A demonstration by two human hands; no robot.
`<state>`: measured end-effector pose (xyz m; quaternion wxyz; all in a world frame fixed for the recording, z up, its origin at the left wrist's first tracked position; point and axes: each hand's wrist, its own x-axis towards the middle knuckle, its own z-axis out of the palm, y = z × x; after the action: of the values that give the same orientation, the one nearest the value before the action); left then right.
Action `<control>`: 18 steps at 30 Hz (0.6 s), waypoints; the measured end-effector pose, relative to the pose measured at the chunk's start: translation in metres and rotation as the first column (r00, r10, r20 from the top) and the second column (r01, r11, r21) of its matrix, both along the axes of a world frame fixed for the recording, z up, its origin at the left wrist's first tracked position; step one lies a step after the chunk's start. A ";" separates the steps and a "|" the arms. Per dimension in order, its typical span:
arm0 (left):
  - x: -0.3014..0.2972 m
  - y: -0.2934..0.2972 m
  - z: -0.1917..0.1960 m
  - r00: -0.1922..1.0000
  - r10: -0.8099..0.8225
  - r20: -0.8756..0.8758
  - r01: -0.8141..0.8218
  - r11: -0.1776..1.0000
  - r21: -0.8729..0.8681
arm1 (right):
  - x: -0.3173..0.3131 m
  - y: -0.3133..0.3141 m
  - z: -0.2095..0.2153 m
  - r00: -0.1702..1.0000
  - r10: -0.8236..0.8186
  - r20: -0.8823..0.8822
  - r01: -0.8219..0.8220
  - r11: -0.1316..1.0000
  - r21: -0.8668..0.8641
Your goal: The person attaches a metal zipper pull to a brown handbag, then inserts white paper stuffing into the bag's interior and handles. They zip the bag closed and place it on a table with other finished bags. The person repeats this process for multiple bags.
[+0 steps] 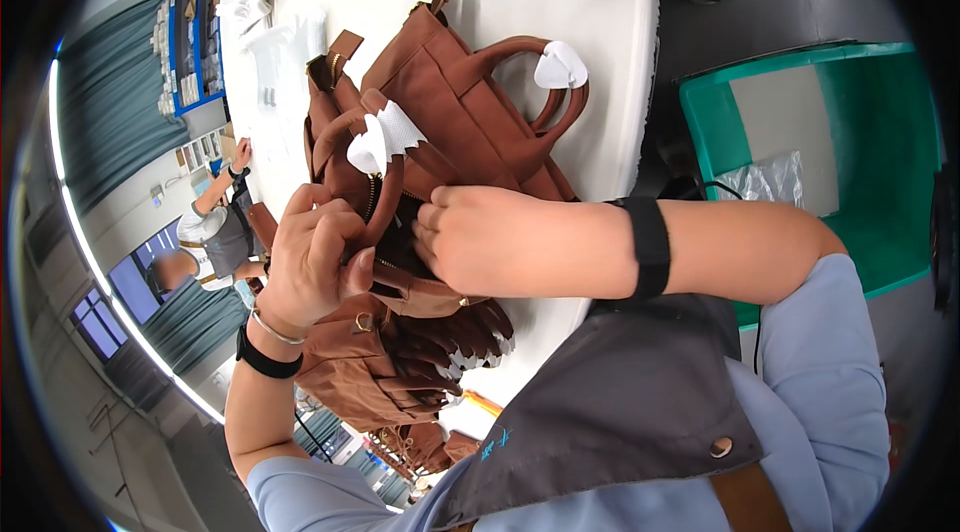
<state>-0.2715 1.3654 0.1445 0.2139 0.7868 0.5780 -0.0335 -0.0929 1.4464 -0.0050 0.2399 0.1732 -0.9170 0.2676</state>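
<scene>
A brown handbag (400, 277) with a zipped top lies in front of me, its mouth partly open and dark inside. White wrapping (368, 147) covers part of its handle. My left hand (322, 250) is closed at the rim beside the zip, fingers bent and thumb against the edge. Reaching across from the right, my right hand (470, 240) has its fingers curled into the bag's mouth; their tips, and whatever they hold, are hidden. Just beyond lies a second brown handbag (440, 82), its handles bound together with a white wrap (560, 67).
The bags rest on a white table (610, 52). More brown bags (350, 372) are bunched at the near left. A green bin (870, 162) stands right of the table. Another person (215, 232) is at the table's left side. Clear plastic (280, 62) lies at the far left.
</scene>
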 end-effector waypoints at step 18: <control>0.025 0.024 -0.030 1.000 0.004 0.028 -0.009 0.982 0.191 | -0.048 -0.016 -0.012 0.836 -0.529 0.148 0.545 0.765 -0.344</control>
<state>-0.2468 1.3893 0.1149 0.1456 0.8022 0.5780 0.0338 -0.1408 1.4304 -0.0171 0.3155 -0.1505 -0.8649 0.3603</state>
